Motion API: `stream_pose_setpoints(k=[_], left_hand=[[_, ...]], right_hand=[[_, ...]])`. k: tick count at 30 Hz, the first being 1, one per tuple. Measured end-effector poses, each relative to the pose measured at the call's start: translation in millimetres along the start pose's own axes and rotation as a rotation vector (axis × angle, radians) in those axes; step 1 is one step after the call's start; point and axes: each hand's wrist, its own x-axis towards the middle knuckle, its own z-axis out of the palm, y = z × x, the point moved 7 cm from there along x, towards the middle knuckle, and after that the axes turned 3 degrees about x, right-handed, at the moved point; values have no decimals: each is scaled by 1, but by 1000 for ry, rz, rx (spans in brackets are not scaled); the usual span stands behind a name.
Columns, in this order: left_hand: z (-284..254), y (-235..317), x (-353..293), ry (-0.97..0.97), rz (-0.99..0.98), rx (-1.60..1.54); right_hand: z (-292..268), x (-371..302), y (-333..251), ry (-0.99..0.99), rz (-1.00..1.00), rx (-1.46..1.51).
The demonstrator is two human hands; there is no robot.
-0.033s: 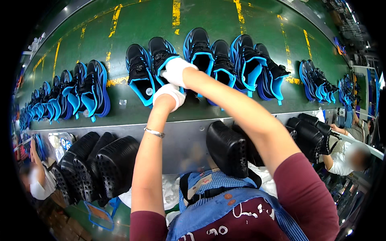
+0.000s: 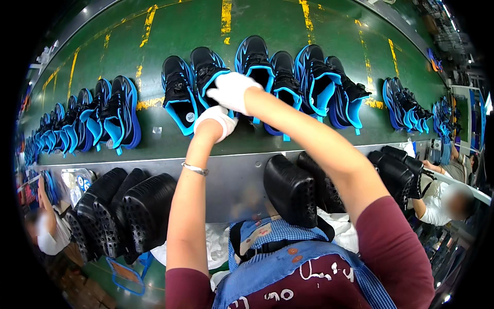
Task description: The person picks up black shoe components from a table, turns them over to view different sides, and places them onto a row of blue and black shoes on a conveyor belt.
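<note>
White-gloved, my left hand [image 2: 217,123] is closed on the heel end of a black sneaker [image 2: 208,61] with bright blue trim. My right hand [image 2: 234,92], also in a white glove, lies over the collar of that same sneaker. Its thumb side reaches toward the shoe's opening, fingers bent; some fingertips are hidden. The sneaker rests toe away from me. Close on its left stands another sneaker [image 2: 177,77] with a round pale sticker inside. To the right is one more sneaker [image 2: 253,54], partly covered by my right hand.
The green work surface [image 2: 185,26] has yellow marks and a grey metal edge [image 2: 231,172]. Rows of similar sneakers stand at left [image 2: 121,108] and right [image 2: 399,103]. Black shoe lasts [image 2: 149,201] and more lasts [image 2: 290,188] line the near side. A co-worker [image 2: 437,198] is at right, another person [image 2: 51,232] at left.
My right hand has shifted slightly to the right over the sneaker's collar. My left hand and the sneaker stay nearly in place.
</note>
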Motion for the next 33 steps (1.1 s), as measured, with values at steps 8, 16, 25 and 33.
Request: stream_pose_setpoints(k=[8, 16, 25, 33], left_hand=[[-92, 10, -30, -233, -42, -520], [-105, 7, -40, -252, 12, -841], [-52, 48, -37, -335, -83, -259], [-3, 58, -51, 277, 123, 5]], right_hand=[[13, -85, 68, 36, -45, -500], [15, -101, 133, -55, 160, -517], [-29, -170, 236, 38, 286, -497], [-26, -178, 239, 186, 213, -363]])
